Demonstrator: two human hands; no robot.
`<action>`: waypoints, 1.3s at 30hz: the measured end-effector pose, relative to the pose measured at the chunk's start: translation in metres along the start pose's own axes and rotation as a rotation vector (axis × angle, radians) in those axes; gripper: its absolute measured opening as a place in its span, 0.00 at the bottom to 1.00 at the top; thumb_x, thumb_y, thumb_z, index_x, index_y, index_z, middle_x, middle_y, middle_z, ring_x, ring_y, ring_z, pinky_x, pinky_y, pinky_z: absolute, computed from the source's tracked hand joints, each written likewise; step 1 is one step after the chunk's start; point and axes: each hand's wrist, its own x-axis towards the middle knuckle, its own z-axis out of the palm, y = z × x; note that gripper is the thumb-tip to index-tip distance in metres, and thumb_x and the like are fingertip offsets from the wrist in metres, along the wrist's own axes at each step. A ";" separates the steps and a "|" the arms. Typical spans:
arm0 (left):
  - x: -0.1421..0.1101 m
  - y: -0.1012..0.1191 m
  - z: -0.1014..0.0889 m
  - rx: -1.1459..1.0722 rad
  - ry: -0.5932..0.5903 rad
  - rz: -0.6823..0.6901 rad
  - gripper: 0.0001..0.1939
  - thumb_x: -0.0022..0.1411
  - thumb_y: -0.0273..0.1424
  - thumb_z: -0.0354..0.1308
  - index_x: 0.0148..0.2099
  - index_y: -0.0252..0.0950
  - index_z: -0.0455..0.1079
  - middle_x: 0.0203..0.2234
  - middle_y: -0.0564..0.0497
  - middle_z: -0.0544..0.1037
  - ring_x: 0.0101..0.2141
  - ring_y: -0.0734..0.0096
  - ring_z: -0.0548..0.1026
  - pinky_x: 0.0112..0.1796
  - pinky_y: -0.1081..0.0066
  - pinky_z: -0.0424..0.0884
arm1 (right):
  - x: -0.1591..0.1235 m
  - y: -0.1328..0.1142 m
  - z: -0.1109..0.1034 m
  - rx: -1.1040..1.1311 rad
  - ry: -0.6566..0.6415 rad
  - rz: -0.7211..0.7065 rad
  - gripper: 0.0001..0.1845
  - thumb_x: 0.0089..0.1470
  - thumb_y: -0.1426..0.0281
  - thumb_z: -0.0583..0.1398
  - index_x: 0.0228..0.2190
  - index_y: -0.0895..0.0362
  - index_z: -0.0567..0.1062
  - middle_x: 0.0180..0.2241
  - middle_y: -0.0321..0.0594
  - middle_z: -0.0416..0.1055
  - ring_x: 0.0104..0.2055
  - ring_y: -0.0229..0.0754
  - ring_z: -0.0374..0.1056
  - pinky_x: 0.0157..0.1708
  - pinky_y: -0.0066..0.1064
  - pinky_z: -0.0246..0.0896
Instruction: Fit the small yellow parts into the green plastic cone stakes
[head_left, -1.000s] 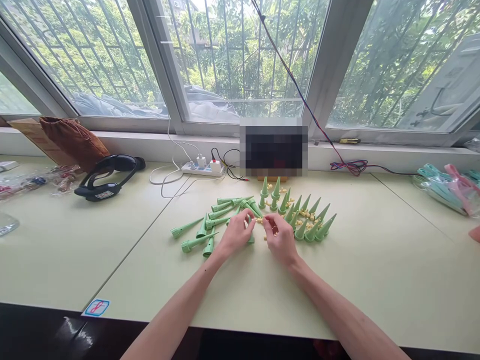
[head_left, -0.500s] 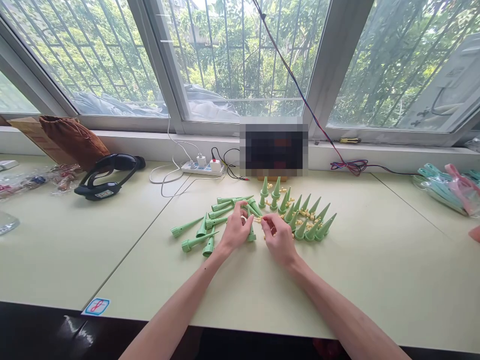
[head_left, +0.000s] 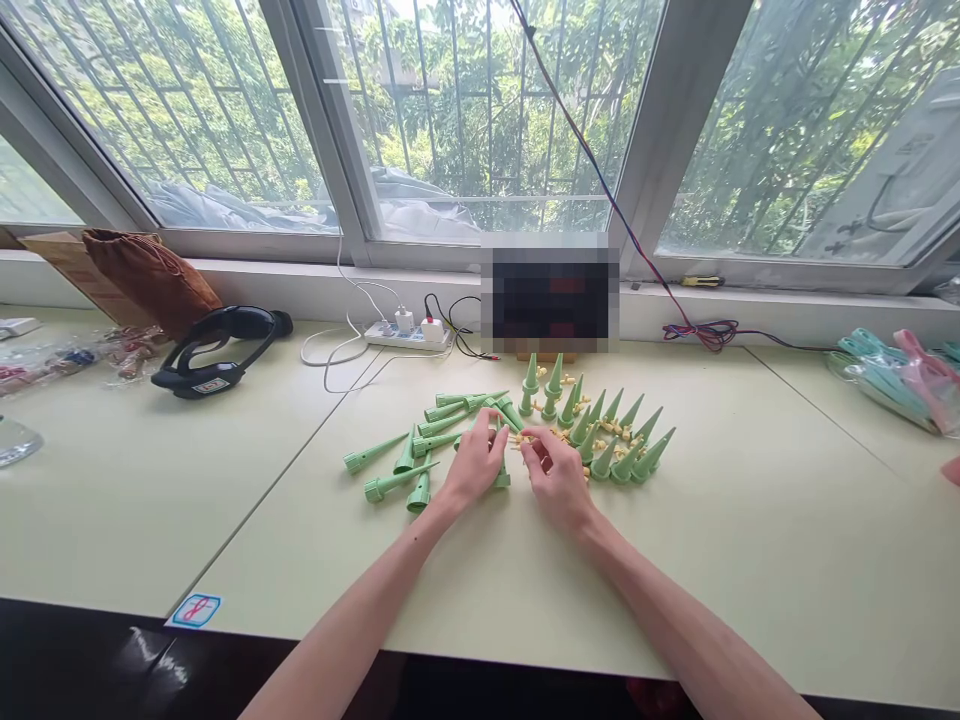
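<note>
Pale table [head_left: 480,590]: my right hand [head_left: 559,475] pinches a yellow piece [head_left: 517,439]; my left hand [head_left: 474,463], at nine o'clock, curls beside a green spike [head_left: 502,476], grip unclear.

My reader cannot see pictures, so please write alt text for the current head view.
A person's right hand appears to pinch a small yellow piece over a pale table, while the left hand is beside a green cone. Loose green cones are scattered at left; upright cones stand at right among yellow pieces.
</note>
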 end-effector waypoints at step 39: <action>0.002 0.005 -0.002 -0.290 0.110 -0.078 0.16 0.63 0.45 0.52 0.42 0.36 0.64 0.17 0.59 0.65 0.16 0.79 0.58 0.19 0.77 0.56 | -0.002 -0.008 -0.002 0.011 -0.097 -0.038 0.13 0.62 0.65 0.53 0.42 0.56 0.74 0.25 0.38 0.71 0.24 0.38 0.62 0.26 0.29 0.60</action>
